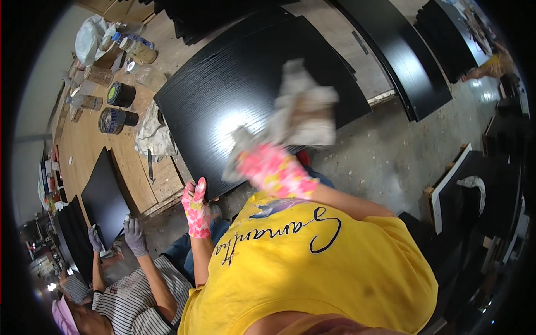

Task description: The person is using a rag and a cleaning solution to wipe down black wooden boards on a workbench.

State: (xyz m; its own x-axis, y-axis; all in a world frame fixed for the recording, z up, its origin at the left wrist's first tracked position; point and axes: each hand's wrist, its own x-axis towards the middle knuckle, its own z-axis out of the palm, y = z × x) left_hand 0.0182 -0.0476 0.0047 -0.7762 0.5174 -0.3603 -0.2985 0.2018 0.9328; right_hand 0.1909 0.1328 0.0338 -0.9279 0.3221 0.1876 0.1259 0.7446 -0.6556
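Observation:
A broad black panel [240, 78] with a fine wood-grain surface lies on a workbench in front of me. My right hand [276, 170], in a pink and yellow floral glove, is closed on a grey-white rag [307, 109] over the panel's near side. The rag is smeared by motion, and its loose end spreads over the panel. At the panel's near left corner, my left hand [196, 209] wears a matching glove and holds the edge, its fingers pointing up.
Several jars and bottles [121, 95] stand at the bench's left, beside a crumpled cloth [156, 131]. On my left a co-worker in grey gloves [134, 234] handles another black panel [103, 190]. Long black boards [402, 56] lie at the right; more dark panels [474, 190] stand lower right.

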